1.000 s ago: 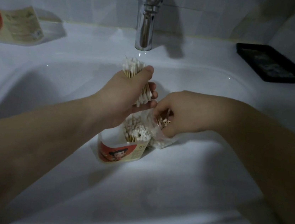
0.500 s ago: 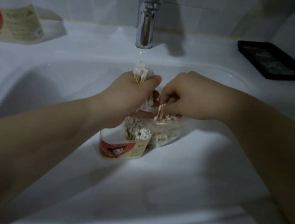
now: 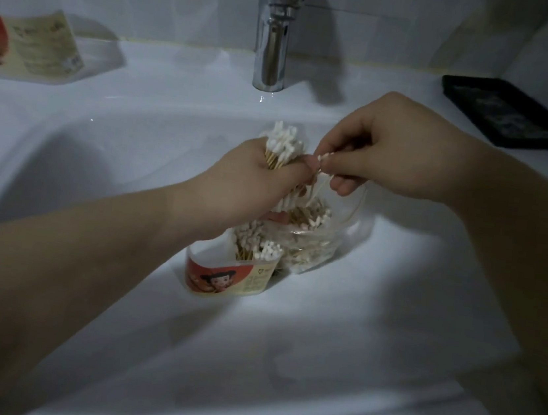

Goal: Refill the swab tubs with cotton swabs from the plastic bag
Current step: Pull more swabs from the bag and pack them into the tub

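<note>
Two hands meet above the sink basin [image 3: 319, 333]: the left hand [image 3: 251, 184] grips a thick bundle of cotton swabs [image 3: 283, 144], the right hand [image 3: 393, 153] pinches loose swabs [image 3: 322, 159], perhaps two or three. Below, the part-filled swab tub [image 3: 229, 276] stands touching the plastic bag [image 3: 317, 240].

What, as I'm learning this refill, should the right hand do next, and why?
Probably add the few swabs pinched in the right hand to the bundle the left hand grips: they almost touch, and the tub below has room left.
</note>
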The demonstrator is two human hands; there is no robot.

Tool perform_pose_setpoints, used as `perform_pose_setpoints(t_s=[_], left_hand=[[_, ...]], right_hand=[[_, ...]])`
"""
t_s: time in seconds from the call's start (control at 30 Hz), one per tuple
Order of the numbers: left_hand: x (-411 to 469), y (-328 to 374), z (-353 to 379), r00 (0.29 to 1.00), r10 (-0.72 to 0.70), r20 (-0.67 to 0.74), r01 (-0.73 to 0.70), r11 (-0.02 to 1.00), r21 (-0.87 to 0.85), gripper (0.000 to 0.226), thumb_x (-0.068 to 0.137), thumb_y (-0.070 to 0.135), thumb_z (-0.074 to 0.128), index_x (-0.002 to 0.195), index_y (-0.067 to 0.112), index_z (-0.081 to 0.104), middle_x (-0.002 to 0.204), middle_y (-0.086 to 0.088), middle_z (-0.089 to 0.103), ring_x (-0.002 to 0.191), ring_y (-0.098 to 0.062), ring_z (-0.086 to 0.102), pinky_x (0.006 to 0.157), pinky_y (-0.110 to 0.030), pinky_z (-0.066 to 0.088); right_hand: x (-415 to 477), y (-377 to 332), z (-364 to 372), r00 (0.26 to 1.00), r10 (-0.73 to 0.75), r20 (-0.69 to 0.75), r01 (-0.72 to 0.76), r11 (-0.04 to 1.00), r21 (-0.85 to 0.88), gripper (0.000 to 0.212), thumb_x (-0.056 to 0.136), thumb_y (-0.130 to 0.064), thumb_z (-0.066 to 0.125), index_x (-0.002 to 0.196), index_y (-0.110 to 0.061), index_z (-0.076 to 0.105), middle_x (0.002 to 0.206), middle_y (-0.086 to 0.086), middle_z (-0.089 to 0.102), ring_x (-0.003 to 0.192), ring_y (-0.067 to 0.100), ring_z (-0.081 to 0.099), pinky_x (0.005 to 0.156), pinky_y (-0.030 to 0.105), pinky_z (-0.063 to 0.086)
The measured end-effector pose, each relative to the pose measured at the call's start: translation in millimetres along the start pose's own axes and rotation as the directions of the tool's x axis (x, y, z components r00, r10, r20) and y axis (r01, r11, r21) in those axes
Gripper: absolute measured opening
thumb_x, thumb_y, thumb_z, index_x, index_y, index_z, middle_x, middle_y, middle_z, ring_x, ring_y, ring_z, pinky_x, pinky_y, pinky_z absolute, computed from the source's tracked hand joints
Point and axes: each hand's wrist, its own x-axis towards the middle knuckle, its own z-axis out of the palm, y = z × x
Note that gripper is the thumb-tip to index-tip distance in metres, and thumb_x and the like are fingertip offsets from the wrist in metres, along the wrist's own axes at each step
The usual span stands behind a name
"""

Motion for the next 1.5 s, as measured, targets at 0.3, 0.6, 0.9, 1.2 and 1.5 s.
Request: perform_pose_setpoints(t_s=[0.3,0.6,0.9,1.2,1.5], left_hand=[[-2.0,1.5,-0.8,0.993,0.085,0.087,-0.085,0.996,-0.007,0.005,0.100,0.011,0.061,0.100,0.012,0.066,0.076,0.000,0.066,0.074,-0.013,0.066,0.072,-0.039,0.063],[-0.2,5.5,-1.1,0.999,-0.027,-0.042,0.021,0.989,-0.147,0.013,0.098,0.022,0.066,0.087,0.014,0.067,0.067,0.003,0.063,0.062,-0.010,0.063,0.059,-0.027,0.057],[-1.5,5.4,0.2,0.998,-0.037,-0.048,0.030,0.990,-0.137,0.011,0.099,0.023,0.064,0.092,0.014,0.066,0.075,0.000,0.065,0.067,-0.011,0.064,0.062,-0.028,0.060],[-2.7,4.5,2.2,0.999,-0.037,-0.010,0.035,0.993,-0.110,0.012,0.098,0.024,0.066,0.089,0.017,0.067,0.074,0.002,0.067,0.068,-0.010,0.066,0.063,-0.029,0.061],[-4.2,3.8,2.9,0.999,-0.041,0.020,0.042,0.998,-0.047,0.015,0.098,0.024,0.066,0.092,0.011,0.071,0.084,-0.009,0.075,0.075,-0.018,0.072,0.064,-0.032,0.063]], right_hand=[[7.5,1.3,13.1,0.993,0.018,-0.113,0.024,0.935,0.354,0.018,0.089,0.002,0.073,0.105,-0.007,0.075,0.078,0.014,0.077,0.075,0.024,0.077,0.078,0.028,0.063],[8.7,2.0,13.7,0.993,0.050,-0.111,-0.015,0.955,0.295,0.007,0.093,-0.004,0.069,0.096,-0.008,0.074,0.075,0.012,0.076,0.070,0.023,0.076,0.069,0.033,0.065],[4.1,-0.7,32.0,0.962,0.121,0.245,0.030,0.844,-0.536,0.036,0.083,-0.034,0.072,0.119,-0.037,0.072,0.086,-0.017,0.068,0.083,0.010,0.067,0.075,0.027,0.054],[11.3,3.5,47.7,0.957,0.099,0.274,0.116,0.734,-0.669,0.012,0.089,-0.030,0.062,0.078,-0.025,0.059,0.072,-0.003,0.062,0.063,0.014,0.057,0.060,0.029,0.049],[13.7,2.1,46.9,0.943,0.162,0.292,0.084,0.731,-0.677,0.012,0.086,-0.021,0.064,0.076,-0.015,0.062,0.057,-0.001,0.060,0.049,0.012,0.055,0.055,0.026,0.049]])
